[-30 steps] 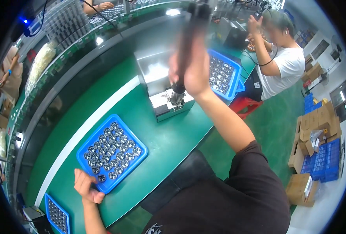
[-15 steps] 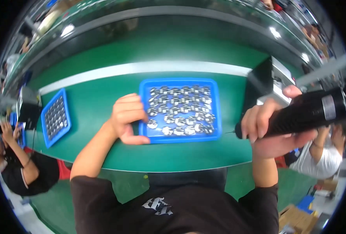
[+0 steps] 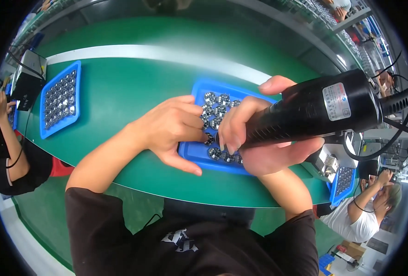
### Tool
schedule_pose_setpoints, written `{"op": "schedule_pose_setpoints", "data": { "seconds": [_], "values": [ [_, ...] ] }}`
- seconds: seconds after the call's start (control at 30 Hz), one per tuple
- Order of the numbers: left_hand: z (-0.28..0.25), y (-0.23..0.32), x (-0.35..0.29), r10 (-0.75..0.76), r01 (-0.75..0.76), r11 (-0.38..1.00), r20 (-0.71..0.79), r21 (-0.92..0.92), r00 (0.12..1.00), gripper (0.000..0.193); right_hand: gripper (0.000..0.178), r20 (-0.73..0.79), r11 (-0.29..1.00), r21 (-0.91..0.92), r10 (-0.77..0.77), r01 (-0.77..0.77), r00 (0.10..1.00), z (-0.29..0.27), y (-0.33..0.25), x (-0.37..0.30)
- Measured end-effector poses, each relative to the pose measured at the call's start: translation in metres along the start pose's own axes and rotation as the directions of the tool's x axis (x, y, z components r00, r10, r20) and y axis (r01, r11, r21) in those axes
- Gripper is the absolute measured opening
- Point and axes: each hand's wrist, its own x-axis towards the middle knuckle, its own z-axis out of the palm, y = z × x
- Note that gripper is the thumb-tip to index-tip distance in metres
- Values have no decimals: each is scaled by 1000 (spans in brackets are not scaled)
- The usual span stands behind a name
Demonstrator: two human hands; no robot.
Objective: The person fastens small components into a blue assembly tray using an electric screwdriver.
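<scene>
A black electric screwdriver (image 3: 305,108) is gripped in my right hand (image 3: 269,158), its front end pointing down and left over a blue tray (image 3: 222,84). Rows of small round silver-and-black parts (image 3: 220,111) fill the tray. My left hand (image 3: 174,126) reaches over the tray's left side, fingers bent and thumb spread away from them. Its index fingertip is at one part near the screwdriver's front end; contact is hard to make out. My right fingers hide the screwdriver's tip, and that hand and the tool cover much of the tray's right half.
Another blue tray (image 3: 76,108) of similar parts lies on the green table (image 3: 130,87) at left, near a box-shaped device (image 3: 29,76). A cable (image 3: 388,154) trails from the screwdriver. People sit at both sides; a third tray (image 3: 335,195) is at right.
My right hand has brought the screwdriver leftward from beside the tray to over it. My left fingers have moved from the tray's left rim in to a part. The view has shifted.
</scene>
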Motion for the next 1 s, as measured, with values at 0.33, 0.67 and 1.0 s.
{"op": "schedule_pose_setpoints", "data": {
  "seconds": [0.33,0.67,1.0],
  "values": [
    [-1,-13,-10,-98,61,980,-189,-191,977,38,96,-54,984,54,-167,170,984,-11,-40,6],
    [4,-10,-4,-115,114,993,-63,-28,991,42,92,192,973,17,-231,232,954,-48,-68,23],
    [6,-10,-3,-84,82,995,-48,-57,995,40,104,81,965,59,-260,255,962,-60,-50,24]
  ]
}}
